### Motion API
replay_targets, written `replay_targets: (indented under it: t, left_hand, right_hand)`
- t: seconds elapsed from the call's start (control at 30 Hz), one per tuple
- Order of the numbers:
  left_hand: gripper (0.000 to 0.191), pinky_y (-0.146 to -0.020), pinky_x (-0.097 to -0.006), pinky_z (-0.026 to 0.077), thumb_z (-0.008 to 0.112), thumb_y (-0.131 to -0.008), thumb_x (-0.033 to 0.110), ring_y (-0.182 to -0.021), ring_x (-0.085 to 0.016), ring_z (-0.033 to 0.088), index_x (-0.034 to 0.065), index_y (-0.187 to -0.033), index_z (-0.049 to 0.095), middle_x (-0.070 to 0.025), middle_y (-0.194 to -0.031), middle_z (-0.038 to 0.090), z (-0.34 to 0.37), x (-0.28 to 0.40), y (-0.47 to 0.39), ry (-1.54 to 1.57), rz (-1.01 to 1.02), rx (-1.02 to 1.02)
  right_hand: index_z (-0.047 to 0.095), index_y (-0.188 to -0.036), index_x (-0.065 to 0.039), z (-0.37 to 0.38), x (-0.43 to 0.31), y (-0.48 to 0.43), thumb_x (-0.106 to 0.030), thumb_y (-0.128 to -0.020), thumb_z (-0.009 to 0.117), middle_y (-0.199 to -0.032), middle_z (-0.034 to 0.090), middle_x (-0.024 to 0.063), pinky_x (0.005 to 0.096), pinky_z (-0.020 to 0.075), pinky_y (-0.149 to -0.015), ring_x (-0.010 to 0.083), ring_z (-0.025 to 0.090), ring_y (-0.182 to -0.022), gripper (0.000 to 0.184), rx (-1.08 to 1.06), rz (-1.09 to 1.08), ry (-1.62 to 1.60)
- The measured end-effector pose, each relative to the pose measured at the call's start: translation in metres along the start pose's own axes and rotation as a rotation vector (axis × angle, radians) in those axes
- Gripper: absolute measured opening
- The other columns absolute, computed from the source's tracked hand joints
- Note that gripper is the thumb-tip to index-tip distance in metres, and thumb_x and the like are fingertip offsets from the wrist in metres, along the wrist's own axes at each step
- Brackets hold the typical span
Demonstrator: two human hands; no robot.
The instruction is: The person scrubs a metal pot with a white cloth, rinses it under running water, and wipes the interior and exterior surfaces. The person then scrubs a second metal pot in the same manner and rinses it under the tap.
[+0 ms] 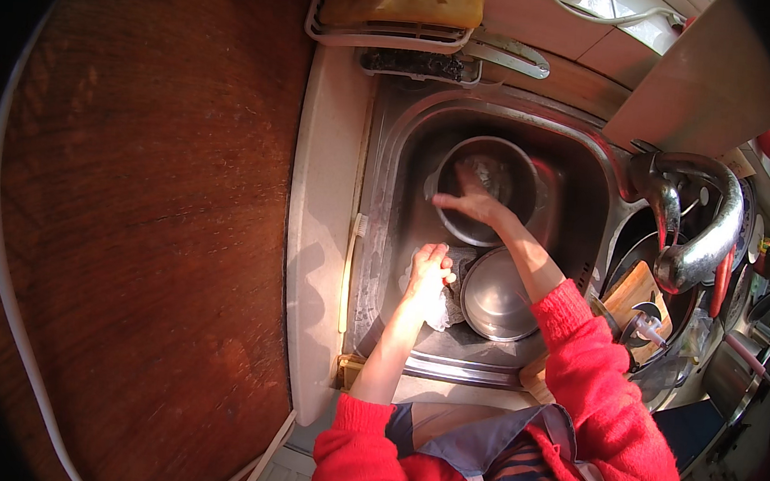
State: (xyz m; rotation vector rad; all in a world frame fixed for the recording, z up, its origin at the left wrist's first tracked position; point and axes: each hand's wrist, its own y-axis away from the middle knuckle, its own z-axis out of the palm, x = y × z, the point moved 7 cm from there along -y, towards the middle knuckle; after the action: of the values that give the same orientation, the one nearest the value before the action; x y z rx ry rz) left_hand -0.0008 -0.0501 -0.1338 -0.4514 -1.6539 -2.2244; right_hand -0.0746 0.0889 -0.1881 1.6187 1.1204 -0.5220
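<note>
My right hand point(475, 197) reaches into a metal pot point(529, 177) in the stainless-steel sink point(575, 235). Its thumb and fingers are spread; the fingers are blurred over something pale and shiny at the pot's bottom, perhaps water. Nearer to me, my left hand point(429, 271) hangs with curled fingers in strong sunlight. White crumpled material point(441, 318), like thin plastic or cloth, shows around that hand; whether I grip it is not clear. A grey textured cloth or pad point(461, 263) lies partly behind. Beside it sits a round shiny metal bowl or lid point(499, 300).
A chrome faucet point(709, 178) arches at the right, near a wooden board point(632, 294) and a bladed piece point(649, 326) with a pale hub. At the left rim lies a toothbrush point(350, 272). Racks point(394, 38) stand at the back. A brown wooden surface point(156, 222) fills the left.
</note>
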Motion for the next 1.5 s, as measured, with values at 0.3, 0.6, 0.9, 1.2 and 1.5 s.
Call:
replay_targets:
  t: [0.3,0.6,0.9,1.2,1.5]
  left_hand:
    - [0.009,-0.042,-0.0196,0.029,0.045,-0.086,0.015,-0.044,-0.005,0.029,0.0072,-0.082,0.042,0.0035,-0.057,0.033,0.003,-0.001,0.01,0.008,-0.048,-0.073]
    - [0.009,-0.042,-0.0195,0.028,0.044,-0.087,0.016,-0.044,-0.004,0.028,0.0068,-0.087,0.041,0.0033,-0.058,0.033,-0.009,0.013,0.016,0.018,0.046,-0.054]
    - [0.011,-0.042,-0.0206,0.03,0.042,-0.088,0.016,-0.047,-0.006,0.031,0.005,-0.088,0.041,0.0004,-0.061,0.038,-0.019,0.033,0.002,-0.107,0.222,0.125]
    - [0.015,-0.041,-0.0211,0.032,0.038,-0.089,0.015,-0.049,-0.007,0.034,0.0018,-0.091,0.042,-0.0023,-0.063,0.04,-0.021,0.019,-0.019,-0.376,0.261,0.211]
    - [0.014,-0.042,-0.0213,0.032,0.038,-0.088,0.015,-0.049,-0.006,0.032,0.0021,-0.089,0.042,0.0001,-0.063,0.038,-0.016,0.007,-0.024,-0.098,0.229,0.096]
  right_hand:
    - [0.009,-0.13,0.007,0.057,-0.02,0.044,-0.032,-0.067,0.05,-0.134,0.014,0.0249,0.0305,0.0151,-0.103,0.0288,0.014,-0.127,0.084,-0.388,-0.007,-0.109]
    - [0.013,-0.128,0.007,0.065,-0.018,0.05,-0.038,-0.078,0.048,-0.128,0.025,0.027,0.0333,0.0239,-0.099,0.0325,0.025,-0.121,0.076,-0.342,-0.078,0.094]
    - [0.055,-0.067,0.004,0.049,-0.06,0.077,-0.016,-0.068,0.055,-0.072,0.057,0.0233,0.0401,0.0463,-0.06,0.0356,0.058,-0.073,0.02,-0.116,-0.135,0.469]
    - [0.05,-0.11,-0.006,0.019,-0.003,0.067,-0.057,-0.079,0.035,-0.12,0.042,0.017,0.0387,0.0357,-0.088,0.029,0.043,-0.108,0.062,-0.143,0.257,0.444]
    - [0.04,-0.118,0.002,0.047,-0.006,0.042,-0.034,-0.086,0.038,-0.118,0.043,0.0214,0.0348,0.0339,-0.09,0.0314,0.042,-0.109,0.049,-0.108,0.142,-0.176]
